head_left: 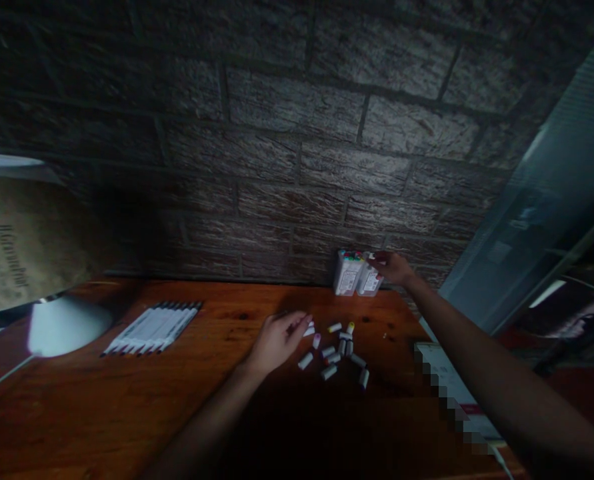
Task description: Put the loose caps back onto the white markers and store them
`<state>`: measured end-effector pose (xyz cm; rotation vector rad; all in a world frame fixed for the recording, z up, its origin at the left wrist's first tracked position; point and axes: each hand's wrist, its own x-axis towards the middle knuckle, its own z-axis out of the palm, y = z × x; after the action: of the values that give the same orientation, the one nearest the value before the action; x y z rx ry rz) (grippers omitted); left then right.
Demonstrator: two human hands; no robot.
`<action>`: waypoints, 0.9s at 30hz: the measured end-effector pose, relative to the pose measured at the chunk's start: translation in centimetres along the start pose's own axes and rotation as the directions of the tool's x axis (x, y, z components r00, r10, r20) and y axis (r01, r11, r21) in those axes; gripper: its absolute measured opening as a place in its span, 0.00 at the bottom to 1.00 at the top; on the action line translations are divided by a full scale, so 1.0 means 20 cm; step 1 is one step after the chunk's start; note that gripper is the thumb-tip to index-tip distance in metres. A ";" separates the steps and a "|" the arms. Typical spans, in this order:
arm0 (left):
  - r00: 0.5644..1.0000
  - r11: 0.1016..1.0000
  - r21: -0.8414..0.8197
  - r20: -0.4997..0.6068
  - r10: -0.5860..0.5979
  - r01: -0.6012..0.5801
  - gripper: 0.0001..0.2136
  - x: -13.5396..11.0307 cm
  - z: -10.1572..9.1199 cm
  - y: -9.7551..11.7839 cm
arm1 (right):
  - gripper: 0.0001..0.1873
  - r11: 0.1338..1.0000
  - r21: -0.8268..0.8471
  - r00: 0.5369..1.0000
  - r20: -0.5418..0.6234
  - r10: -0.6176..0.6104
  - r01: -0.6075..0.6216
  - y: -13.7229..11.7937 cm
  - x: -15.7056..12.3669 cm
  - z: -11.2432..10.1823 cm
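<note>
My left hand (279, 341) is low over the table, its thumb and fingers closed at a small white marker cap (310, 330). To its right lie several loose marker caps (331, 372), short pale cylinders, some with yellow, pink or purple ends. My right hand (394, 268) reaches to the top of the right-hand clear marker case (369, 281), pinching a small whitish piece that looks like a marker cap (371, 256). Beside that case stands a second marker case (347, 280), with coloured ends showing at its top.
A row of white markers with dark ends (154, 328) lies on the wooden table (227, 400) at left. A lamp with a white base (67, 327) and a printed brown shade (27, 240) stands at far left. Behind is a brick wall (297, 167). A pale flat object (447, 367) lies at right.
</note>
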<state>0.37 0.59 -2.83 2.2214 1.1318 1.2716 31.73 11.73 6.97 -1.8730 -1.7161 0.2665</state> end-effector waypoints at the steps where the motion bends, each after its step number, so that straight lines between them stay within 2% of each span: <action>1: 1.000 1.000 0.010 -0.001 0.002 -0.002 0.13 0.00 0.00 0.00 | 0.18 0.999 0.033 0.997 -0.070 -0.014 0.016 0.01 -0.05 0.01; 4: 1.000 0.999 0.036 0.000 0.006 -0.006 0.14 0.00 0.00 -0.02 | 0.23 0.985 0.146 0.961 -0.274 -0.045 0.088 0.05 -0.23 0.10; 7: 1.000 0.997 0.071 -0.021 -0.013 0.015 0.13 0.01 -0.01 -0.06 | 0.29 0.955 0.245 0.923 -0.379 -0.064 0.167 0.05 -0.39 0.27; 11: 0.993 0.972 0.207 -0.064 -0.102 0.113 0.14 0.02 -0.03 -0.10 | 0.29 0.914 0.326 0.901 -0.424 -0.086 0.241 0.02 -0.51 0.47; 15: 0.973 0.888 0.397 -0.110 -0.205 0.232 0.14 0.03 -0.06 -0.10 | 0.23 0.884 0.359 0.907 -0.395 -0.147 0.299 0.04 -0.58 0.52; 18: 0.935 0.754 0.552 -0.194 -0.298 0.355 0.14 0.03 -0.17 -0.12 | 0.20 0.875 0.370 0.912 -0.374 -0.167 0.312 0.09 -0.58 0.52; 22: 0.831 0.480 0.693 -0.341 -0.440 0.539 0.17 -0.01 -0.44 -0.17 | 0.16 0.874 0.376 0.920 -0.352 -0.173 0.308 0.11 -0.56 0.53; 25: 0.735 0.289 0.754 -0.353 -0.578 0.590 0.15 -0.05 -0.63 -0.21 | 0.14 0.870 0.382 0.924 -0.335 -0.184 0.312 0.09 -0.55 0.53; 27: 0.686 0.214 0.788 -0.326 -0.650 0.577 0.14 -0.08 -0.70 -0.24 | 0.12 0.863 0.391 0.924 -0.331 -0.191 0.319 0.07 -0.55 0.53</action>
<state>-14.14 1.06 0.80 1.7977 2.7069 0.1881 25.80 4.10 -5.05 -1.2685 -1.5323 0.2410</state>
